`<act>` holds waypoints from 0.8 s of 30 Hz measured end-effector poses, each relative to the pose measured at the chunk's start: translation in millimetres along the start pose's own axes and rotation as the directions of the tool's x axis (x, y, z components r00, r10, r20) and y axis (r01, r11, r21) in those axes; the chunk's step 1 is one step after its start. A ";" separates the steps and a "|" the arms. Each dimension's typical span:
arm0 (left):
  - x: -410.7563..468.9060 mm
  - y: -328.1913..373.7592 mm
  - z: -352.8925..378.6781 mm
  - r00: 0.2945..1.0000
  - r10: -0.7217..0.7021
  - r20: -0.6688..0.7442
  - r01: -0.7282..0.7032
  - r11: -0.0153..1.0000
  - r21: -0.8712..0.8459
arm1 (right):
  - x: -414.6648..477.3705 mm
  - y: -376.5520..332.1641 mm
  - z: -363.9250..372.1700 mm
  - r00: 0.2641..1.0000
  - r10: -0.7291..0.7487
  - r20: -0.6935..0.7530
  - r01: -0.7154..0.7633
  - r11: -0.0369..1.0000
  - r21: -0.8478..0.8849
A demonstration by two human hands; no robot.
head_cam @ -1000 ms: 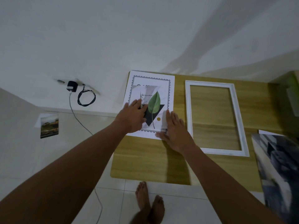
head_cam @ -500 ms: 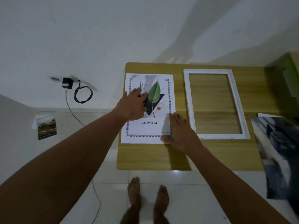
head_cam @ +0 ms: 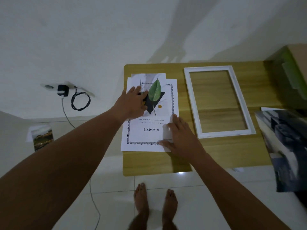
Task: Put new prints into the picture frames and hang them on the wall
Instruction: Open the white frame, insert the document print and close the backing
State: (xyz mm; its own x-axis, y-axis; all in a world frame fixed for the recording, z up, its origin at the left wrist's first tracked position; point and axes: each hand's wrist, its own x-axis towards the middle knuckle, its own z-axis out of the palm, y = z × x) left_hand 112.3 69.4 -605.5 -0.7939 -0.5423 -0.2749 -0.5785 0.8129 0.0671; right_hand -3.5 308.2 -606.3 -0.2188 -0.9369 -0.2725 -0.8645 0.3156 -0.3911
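Fingers of my left hand (head_cam: 134,103) press flat on the leaf print (head_cam: 156,92), whose long axis runs near-to-far, while the white frame (head_cam: 192,100) lies to the right, nearer my flat-fingered right hand (head_cam: 181,136).

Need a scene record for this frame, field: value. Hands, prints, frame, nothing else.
left hand: flat on the leaf print, fingers straight
right hand: pressing the near right corner of the sample sheet
leaf print: on top of the sample sheet, overhanging its far edge
sample sheet: flat on the table, marked 21x29.7CM
white frame: empty, flat on the table, right of the sheets, not touching them
dark print: right edge of view, blurred
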 end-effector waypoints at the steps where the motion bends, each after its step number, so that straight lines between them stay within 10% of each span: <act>1: 1.8 -2.0 0.4 1.000 0.003 -0.001 -0.003 1.000 0.007 | 3.0 1.8 1.2 1.000 0.004 0.020 -0.004 1.000 -0.001; 24: 23.1 1.0 -5.5 0.999 -0.054 0.008 0.054 0.999 -0.008 | -3.5 21.7 -3.2 0.999 -0.020 0.028 0.021 1.000 -0.018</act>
State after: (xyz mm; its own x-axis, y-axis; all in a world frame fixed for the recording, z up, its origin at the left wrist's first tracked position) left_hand 92.4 56.5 -606.5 -0.7600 -0.5835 -0.2862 -0.6219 0.7808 0.0593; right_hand -23.0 317.8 -611.0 -0.1885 -0.9386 -0.2891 -0.8769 0.2934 -0.3807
